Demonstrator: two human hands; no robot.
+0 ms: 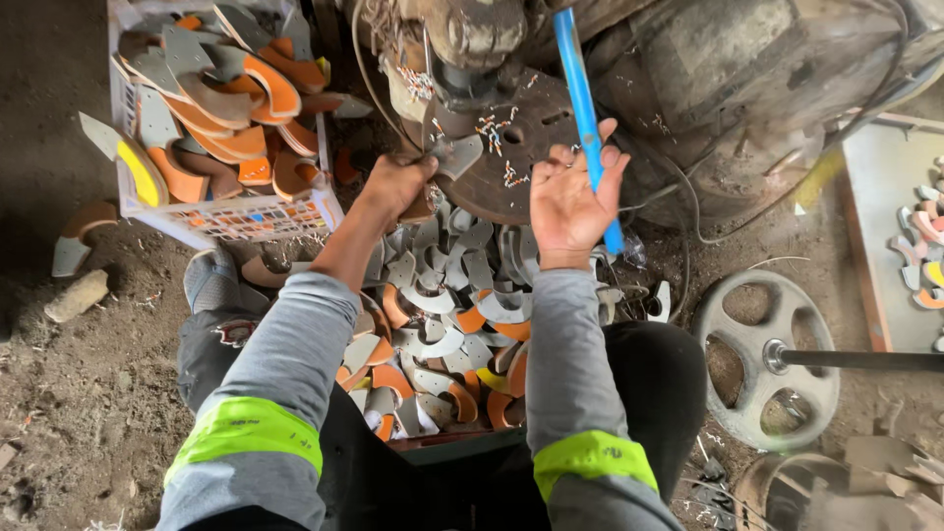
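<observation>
left hand (396, 185) is pinching a grey curved piece (454, 155) flat on the round press plate (521, 147) while the right hand (570, 202) grips the blue lever (587, 108), fingers loosely curled around it — I'd keep fingertips clear of the punch before pulling

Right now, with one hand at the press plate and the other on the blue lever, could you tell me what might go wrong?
1. The left hand holds a grey piece on the round plate, right under the press head; fingers could get pinched if the lever comes down.
2. The right hand looks loosely closed on the blue lever, so it might slip.
</observation>
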